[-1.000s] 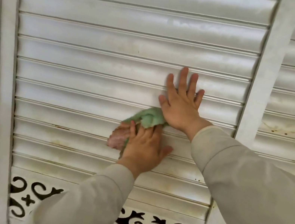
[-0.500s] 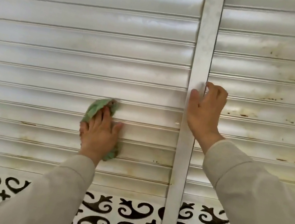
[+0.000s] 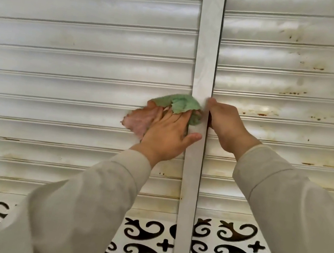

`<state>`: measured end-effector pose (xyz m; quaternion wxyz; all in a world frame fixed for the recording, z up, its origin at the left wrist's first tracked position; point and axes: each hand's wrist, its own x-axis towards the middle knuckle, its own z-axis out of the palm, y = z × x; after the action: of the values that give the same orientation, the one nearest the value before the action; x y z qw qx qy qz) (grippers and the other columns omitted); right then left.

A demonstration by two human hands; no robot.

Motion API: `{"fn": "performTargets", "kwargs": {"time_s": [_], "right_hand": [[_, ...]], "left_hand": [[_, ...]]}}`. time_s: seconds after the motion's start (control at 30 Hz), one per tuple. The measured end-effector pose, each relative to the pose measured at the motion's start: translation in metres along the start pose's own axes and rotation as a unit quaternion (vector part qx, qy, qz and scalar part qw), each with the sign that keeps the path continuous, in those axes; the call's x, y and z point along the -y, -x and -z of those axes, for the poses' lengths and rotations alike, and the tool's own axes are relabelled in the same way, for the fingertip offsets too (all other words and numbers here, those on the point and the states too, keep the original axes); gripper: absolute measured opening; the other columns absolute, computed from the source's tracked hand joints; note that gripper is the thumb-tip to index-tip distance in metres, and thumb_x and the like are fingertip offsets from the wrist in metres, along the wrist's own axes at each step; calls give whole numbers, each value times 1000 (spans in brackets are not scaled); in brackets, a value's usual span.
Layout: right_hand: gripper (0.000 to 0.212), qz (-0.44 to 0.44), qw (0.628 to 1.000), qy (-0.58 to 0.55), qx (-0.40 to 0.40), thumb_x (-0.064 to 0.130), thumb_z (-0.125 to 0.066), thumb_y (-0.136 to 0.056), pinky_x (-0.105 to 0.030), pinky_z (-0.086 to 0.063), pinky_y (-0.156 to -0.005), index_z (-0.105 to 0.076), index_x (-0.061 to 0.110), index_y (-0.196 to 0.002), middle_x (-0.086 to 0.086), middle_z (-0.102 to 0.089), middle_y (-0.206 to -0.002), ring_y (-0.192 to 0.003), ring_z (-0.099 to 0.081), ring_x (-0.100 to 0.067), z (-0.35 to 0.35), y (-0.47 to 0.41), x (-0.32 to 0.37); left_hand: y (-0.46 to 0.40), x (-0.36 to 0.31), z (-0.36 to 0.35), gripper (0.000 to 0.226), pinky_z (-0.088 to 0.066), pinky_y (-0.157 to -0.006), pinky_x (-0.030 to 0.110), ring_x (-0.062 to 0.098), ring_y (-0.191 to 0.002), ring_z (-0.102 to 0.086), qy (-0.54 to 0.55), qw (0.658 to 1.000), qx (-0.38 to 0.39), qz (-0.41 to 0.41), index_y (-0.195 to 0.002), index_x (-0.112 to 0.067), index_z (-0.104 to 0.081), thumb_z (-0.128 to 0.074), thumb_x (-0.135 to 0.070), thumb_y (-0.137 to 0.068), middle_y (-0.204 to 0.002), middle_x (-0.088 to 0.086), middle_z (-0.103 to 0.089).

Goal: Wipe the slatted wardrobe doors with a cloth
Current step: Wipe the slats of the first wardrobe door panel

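Green and pink cloth [image 3: 165,109] lies flat under your left hand [image 3: 167,135], fingers spread, pressing it against the slats [image 3: 83,62] that run sideways, right beside the upright door edge [image 3: 205,66]. Your right hand [image 3: 226,125] grips that edge. Half a second ago the cloth was further left.

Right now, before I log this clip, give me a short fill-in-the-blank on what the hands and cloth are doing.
1. The left hand presses a green and ____ cloth against the slats.
2. The right hand grips the edge of the vertical ____ between the doors.
3. Brown stains mark mostly the ____ door.

Missing: pink; post; right
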<state>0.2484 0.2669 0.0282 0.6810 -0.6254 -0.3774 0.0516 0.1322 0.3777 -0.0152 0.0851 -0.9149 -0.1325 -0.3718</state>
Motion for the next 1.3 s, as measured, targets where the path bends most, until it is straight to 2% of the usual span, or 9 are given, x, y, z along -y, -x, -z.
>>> {"fn": "performTargets", "kwargs": {"time_s": [0.13,0.27,0.33,0.47,0.63,0.9,1.03,1.13,1.3], "right_hand": [[32,46,999,25,2,33,-59,-97,-28,-47,-68,-74,6,-91,-1,-60,-74,-69,-52,-15,0,-3,-4],[18,69,997,30,-8,24,-58,-98,-12,-40,-52,-73,15,-93,9,-63,-70,-59,-53,-4,-5,-1,-7],[23,73,996,41,-15,23,-58,-98,-11,-36,-46,-69,17,-79,10,-56,-62,-54,-48,-4,-5,1,-7],[27,80,995,60,-12,24,-58,-98,-12,-35,-44,-65,16,-73,8,-51,-60,-51,-44,-6,-3,3,-4],[29,63,997,32,-7,23,-59,-98,-13,-36,-45,-63,21,-69,11,-51,-57,-49,-45,-4,-3,3,-7],[19,69,997,28,-26,26,-60,-97,-20,-44,-56,-75,14,-97,6,-65,-72,-64,-59,-9,-7,-1,-9],[19,75,995,34,-50,28,-59,-97,-21,-40,-57,-71,19,-86,10,-57,-64,-59,-52,-8,-13,1,-13],[36,80,994,29,-66,26,-57,-98,-16,-31,-50,-52,27,-62,15,-44,-56,-52,-40,-4,-17,4,-16],[19,86,994,29,-61,28,-58,-97,-19,-35,-55,-63,21,-80,14,-50,-62,-57,-45,-4,-16,0,-18]], "left_hand": [[20,4,-16,78,1,-124,41,20,-151,-8,7,1000,13,-19,-158,-20,-15,-38,-64,-97,-164,5,-20],[47,8,-30,81,6,-119,25,17,-151,-9,14,999,42,-28,-158,-19,-16,-48,-59,-95,-164,4,-19],[51,9,-30,80,0,-119,22,16,-149,-13,28,998,38,-38,-157,-20,-21,-54,-56,-94,-162,3,-24],[61,30,-20,73,-16,-123,36,18,-148,-16,-32,998,46,-34,-155,-24,-27,-48,-60,-95,-159,-1,-31],[64,45,-8,83,4,-122,52,26,-152,0,-118,983,82,112,-158,-22,-3,-27,-71,-95,-166,3,-11],[10,-8,2,93,2,-119,56,30,-150,-3,-74,994,60,59,-158,-24,-8,-50,-70,-88,-163,2,-16],[23,4,1,56,-16,-119,53,28,-142,-21,-74,996,-16,42,-146,-29,-41,-48,-54,-96,-150,4,-37],[25,13,3,22,-41,-98,53,34,-120,-38,-52,994,-78,51,-111,-24,-69,-56,-32,-95,-126,10,-48],[11,3,8,18,-50,-84,39,31,-110,-56,20,995,-79,63,-102,-24,-66,-59,-12,-90,-126,8,-53]]}}
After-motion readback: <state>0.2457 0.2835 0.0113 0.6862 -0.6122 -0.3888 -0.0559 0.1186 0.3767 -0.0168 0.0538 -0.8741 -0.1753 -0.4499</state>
